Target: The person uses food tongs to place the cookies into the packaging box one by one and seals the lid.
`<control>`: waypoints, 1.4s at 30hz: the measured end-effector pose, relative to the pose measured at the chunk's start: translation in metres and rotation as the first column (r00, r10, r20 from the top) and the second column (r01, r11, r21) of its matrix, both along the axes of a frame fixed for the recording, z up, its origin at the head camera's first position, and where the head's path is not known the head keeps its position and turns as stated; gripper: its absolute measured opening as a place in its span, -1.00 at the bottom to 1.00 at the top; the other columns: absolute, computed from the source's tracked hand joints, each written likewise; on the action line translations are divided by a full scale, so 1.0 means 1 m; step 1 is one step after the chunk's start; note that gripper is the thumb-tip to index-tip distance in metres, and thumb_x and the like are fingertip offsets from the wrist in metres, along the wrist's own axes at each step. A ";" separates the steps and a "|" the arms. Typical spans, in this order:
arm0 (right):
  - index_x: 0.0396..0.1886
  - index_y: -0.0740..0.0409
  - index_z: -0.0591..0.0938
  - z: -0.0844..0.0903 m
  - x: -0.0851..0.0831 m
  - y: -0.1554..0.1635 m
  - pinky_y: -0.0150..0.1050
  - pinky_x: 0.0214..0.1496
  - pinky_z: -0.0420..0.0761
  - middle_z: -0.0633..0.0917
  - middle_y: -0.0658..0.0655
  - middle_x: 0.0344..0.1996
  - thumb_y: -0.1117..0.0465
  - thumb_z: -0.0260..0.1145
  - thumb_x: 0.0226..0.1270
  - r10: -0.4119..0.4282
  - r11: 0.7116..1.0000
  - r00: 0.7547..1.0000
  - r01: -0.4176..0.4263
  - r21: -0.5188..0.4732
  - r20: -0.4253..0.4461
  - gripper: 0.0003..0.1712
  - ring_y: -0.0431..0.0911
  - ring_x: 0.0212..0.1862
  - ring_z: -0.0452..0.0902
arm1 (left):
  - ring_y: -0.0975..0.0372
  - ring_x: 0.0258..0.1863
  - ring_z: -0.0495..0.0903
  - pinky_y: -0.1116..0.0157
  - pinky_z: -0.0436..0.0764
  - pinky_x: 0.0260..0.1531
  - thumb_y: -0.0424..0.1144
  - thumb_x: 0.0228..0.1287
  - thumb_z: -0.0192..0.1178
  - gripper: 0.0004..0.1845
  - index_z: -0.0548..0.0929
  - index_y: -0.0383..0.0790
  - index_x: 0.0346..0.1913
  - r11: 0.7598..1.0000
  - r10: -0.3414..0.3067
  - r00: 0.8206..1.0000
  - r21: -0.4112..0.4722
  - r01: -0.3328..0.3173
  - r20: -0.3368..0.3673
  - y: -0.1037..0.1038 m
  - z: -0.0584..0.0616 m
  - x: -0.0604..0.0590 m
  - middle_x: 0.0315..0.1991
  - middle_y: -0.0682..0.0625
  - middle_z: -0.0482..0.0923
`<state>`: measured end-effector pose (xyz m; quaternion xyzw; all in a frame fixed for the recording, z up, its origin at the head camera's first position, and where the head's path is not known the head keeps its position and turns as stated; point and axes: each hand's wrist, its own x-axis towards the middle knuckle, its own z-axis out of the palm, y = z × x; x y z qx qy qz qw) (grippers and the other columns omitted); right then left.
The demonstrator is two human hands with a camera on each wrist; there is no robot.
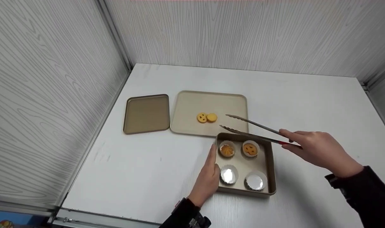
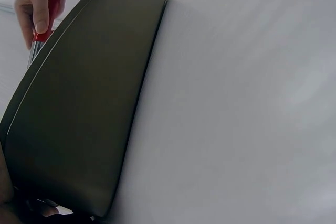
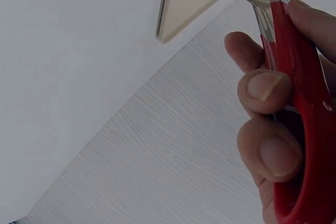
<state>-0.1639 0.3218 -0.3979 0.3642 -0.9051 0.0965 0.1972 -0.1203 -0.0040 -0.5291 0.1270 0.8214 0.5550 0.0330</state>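
Note:
My right hand (image 1: 319, 150) grips metal tongs (image 1: 255, 136) by the red handle (image 3: 294, 61). Their two arms are spread, with nothing between the tips, over the near right part of the beige tray (image 1: 187, 101). A pretzel-shaped cookie (image 1: 202, 117) and a round cookie (image 1: 212, 117) lie side by side on that tray, left of the tips. My left hand (image 1: 206, 180) rests against the left wall of a deep square pan (image 1: 244, 191), fingers straight. Inside the pan, a swirled cookie (image 1: 227, 150) and another pretzel-shaped cookie (image 1: 250, 149) sit in the far paper cups.
Two nearer paper cups, left (image 1: 229, 174) and right (image 1: 256, 181), show bare shiny bottoms. A shallow brown square tray (image 1: 147, 114) lies left of the beige one. Wood-grain panels (image 1: 211, 34) enclose the white table (image 1: 132, 171) at the back and sides.

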 end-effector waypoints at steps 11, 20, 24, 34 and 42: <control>0.06 0.05 0.71 -0.001 -0.012 -0.019 -0.23 -0.65 0.49 0.77 -0.01 -0.46 0.26 0.58 0.07 -0.031 0.999 1.000 0.031 0.024 0.004 -0.50 -0.15 -0.57 0.62 | 0.03 0.62 -0.07 0.05 -0.04 0.60 -0.43 0.55 -0.27 -0.32 -0.16 -0.34 0.64 1.000 0.002 1.000 -0.005 -0.002 -0.011 0.002 0.000 -0.001 0.65 -0.21 -0.12; 0.10 0.09 0.71 -0.001 -0.024 -0.034 -0.21 -0.64 0.47 0.76 0.03 -0.48 0.23 0.53 0.18 -0.052 0.996 0.996 0.047 0.069 0.067 -0.55 -0.13 -0.57 0.58 | 0.03 0.63 -0.08 0.05 -0.04 0.60 -0.44 0.54 -0.27 -0.31 -0.17 -0.35 0.64 1.000 0.002 1.000 0.002 -0.002 -0.029 0.003 -0.001 -0.003 0.65 -0.23 -0.14; 0.11 0.09 0.70 -0.002 -0.029 -0.039 -0.20 -0.63 0.47 0.75 0.02 -0.50 0.21 0.51 0.24 -0.069 0.994 0.992 0.058 0.096 0.109 -0.57 -0.11 -0.56 0.60 | 0.04 0.63 -0.09 0.04 -0.05 0.60 -0.44 0.53 -0.26 -0.30 -0.18 -0.34 0.64 1.000 0.003 1.000 0.010 -0.003 -0.017 0.002 -0.001 -0.003 0.66 -0.21 -0.15; 0.08 0.16 0.71 -0.003 -0.041 -0.054 -0.10 -0.64 0.55 0.74 0.05 -0.52 0.22 0.49 0.26 -0.038 0.991 0.994 0.023 0.134 0.104 -0.61 -0.04 -0.58 0.61 | 0.03 0.63 -0.09 0.05 -0.05 0.60 -0.45 0.53 -0.25 -0.30 -0.17 -0.34 0.64 1.000 0.006 1.000 0.018 -0.006 -0.015 0.002 0.000 -0.003 0.66 -0.22 -0.15; 0.06 0.13 0.71 -0.007 -0.051 -0.062 -0.10 -0.67 0.50 0.70 0.05 -0.56 0.21 0.47 0.27 -0.066 0.984 0.991 0.045 0.174 0.116 -0.64 -0.01 -0.59 0.60 | 0.03 0.63 -0.08 0.04 -0.04 0.60 -0.44 0.54 -0.26 -0.31 -0.16 -0.34 0.64 1.000 0.008 1.000 0.008 -0.008 -0.010 0.003 0.001 -0.003 0.66 -0.22 -0.15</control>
